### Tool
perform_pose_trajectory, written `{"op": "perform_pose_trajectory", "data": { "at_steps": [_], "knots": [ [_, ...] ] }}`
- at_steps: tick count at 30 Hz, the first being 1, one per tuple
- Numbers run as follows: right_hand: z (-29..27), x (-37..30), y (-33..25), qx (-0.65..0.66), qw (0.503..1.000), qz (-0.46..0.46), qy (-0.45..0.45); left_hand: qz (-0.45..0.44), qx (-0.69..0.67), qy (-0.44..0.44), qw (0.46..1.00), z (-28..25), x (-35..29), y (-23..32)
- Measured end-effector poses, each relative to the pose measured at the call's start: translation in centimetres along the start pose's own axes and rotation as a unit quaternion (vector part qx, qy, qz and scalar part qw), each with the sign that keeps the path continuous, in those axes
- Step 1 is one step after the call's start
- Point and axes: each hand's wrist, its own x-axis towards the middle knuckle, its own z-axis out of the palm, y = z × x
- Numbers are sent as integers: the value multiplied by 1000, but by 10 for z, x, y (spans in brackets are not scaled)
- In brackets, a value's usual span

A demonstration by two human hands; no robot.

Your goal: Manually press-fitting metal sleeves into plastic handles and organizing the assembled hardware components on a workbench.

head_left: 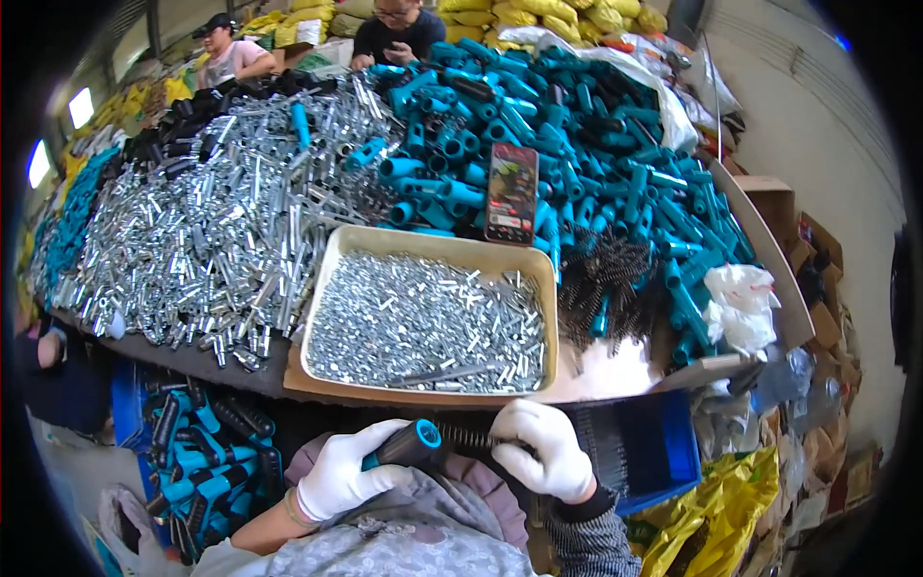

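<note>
Both my hands wear white gloves and meet over my lap, below the front edge of the table. A black handle with a teal ring at its open end (404, 445) is gripped in my left hand (344, 474), its hollow end facing right. My right hand (544, 450) pinches a dark coil spring (465, 436), which stretches left to the handle's mouth. Whether its tip is inside the handle, I cannot tell. Just beyond my hands, a cream tray (433, 244) holds many small silver metal pins.
Teal handle shells (577, 125), silver metal parts (192, 221) and dark springs (615, 284) lie heaped on the table. A phone (511, 192) leans behind the tray. Blue bins (681, 452) stand below, the left with black-and-teal handles (207, 447). Two people are across the table.
</note>
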Motion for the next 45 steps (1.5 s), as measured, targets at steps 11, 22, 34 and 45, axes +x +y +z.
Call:
{"op": "perform_pose_trajectory", "data": {
  "at_steps": [11, 22, 34, 45],
  "knots": [
    [39, 33, -12, -7, 993, -31, -110, 116, 190, -45, 974, -29, -12, -15],
    [-104, 188, 90, -148, 986, -61, 53, 126, 78, 28, 989, -19, -6, -14],
    [-158, 328, 230, -425, 832, 313, 170, 63, 78, 40, 994, -21, -24, -30],
    [-211, 221, 154, -461, 839, 217, 191, 100, 108, 41, 988, -27, -28, -21]
  ]
}}
